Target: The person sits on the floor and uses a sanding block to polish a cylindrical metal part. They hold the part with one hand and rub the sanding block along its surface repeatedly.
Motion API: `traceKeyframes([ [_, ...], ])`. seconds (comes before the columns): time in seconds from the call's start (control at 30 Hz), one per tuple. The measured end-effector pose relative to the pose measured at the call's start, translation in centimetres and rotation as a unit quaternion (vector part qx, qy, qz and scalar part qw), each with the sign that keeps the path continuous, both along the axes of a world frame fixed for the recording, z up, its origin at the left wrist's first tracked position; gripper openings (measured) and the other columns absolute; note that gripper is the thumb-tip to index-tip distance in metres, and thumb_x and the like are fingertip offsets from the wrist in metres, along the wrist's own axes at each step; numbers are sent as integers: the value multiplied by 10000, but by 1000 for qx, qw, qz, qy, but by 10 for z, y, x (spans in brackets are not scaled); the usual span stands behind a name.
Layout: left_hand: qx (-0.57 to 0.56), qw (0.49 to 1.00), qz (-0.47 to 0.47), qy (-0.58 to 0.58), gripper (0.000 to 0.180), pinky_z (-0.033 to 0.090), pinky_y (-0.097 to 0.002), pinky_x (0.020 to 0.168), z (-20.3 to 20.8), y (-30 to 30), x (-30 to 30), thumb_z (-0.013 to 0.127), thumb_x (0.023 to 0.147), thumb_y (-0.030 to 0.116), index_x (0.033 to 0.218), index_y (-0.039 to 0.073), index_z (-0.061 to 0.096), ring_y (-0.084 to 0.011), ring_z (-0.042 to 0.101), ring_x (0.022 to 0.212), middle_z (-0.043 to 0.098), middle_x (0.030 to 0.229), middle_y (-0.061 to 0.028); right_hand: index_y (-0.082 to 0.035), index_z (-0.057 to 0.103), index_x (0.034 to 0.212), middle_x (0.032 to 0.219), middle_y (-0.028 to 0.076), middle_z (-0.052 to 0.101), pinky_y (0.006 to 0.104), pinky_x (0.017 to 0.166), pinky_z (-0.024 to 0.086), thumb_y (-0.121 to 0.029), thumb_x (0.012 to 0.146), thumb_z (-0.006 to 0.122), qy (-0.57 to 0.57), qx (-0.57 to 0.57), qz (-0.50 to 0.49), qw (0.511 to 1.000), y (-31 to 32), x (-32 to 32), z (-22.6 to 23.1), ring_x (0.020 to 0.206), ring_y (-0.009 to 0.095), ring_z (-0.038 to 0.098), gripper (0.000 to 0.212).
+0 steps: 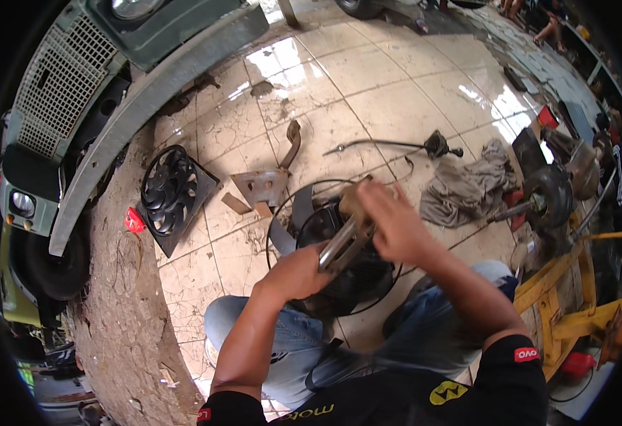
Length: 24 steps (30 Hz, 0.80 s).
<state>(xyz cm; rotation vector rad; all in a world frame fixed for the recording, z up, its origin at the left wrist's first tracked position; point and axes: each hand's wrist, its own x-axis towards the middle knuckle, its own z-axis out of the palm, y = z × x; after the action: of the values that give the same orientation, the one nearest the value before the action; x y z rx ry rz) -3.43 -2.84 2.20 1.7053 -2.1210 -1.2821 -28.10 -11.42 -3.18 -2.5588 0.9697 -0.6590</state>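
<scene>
My left hand [298, 271] grips the lower end of a shiny metal tool handle [339, 248], a large wrench or similar bar. My right hand [394, 221] lies over its upper, tan-coloured end [352, 200], fingers spread forward. Both hands work directly above a black round fan assembly with a wire ring guard [304, 227] that rests between my knees on the tiled floor. I am crouched in blue jeans and a black shirt.
A second black radiator fan [171, 192] lies to the left beside a green vehicle's grey bumper [148, 99]. A metal bracket [265, 184], a cable with a connector [435, 145], a grey rag [467, 186], a brake hub [549, 195] and yellow equipment [574, 298] surround me.
</scene>
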Motion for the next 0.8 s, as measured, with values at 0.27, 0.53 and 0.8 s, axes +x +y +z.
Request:
traceKeyframes([
  [0.27,31,998,30,-35,501,532,-472,871,15,3,-3,715,839,208,1285,9,605,-448,684,992,701,1031,-294,-8,315,1561,1616,213,349,566,1246,194,-5,761,606,-14,-33,66,997,26,15,9,1532,401,276,852],
  [0.53,33,999,28,-3,543,538,-443,864,5,-2,4,719,830,183,1321,-7,585,-419,698,946,705,1019,-281,5,283,1574,1601,240,357,568,1249,199,-42,775,609,-15,-5,31,999,24,17,6,1531,431,267,865],
  [0.8,50,998,43,-22,592,526,-484,877,11,-4,0,669,814,123,1389,48,550,-488,654,1010,689,1054,-316,-10,306,1566,1598,243,353,617,1234,169,-143,793,658,11,35,-33,999,4,8,1,1527,440,269,860],
])
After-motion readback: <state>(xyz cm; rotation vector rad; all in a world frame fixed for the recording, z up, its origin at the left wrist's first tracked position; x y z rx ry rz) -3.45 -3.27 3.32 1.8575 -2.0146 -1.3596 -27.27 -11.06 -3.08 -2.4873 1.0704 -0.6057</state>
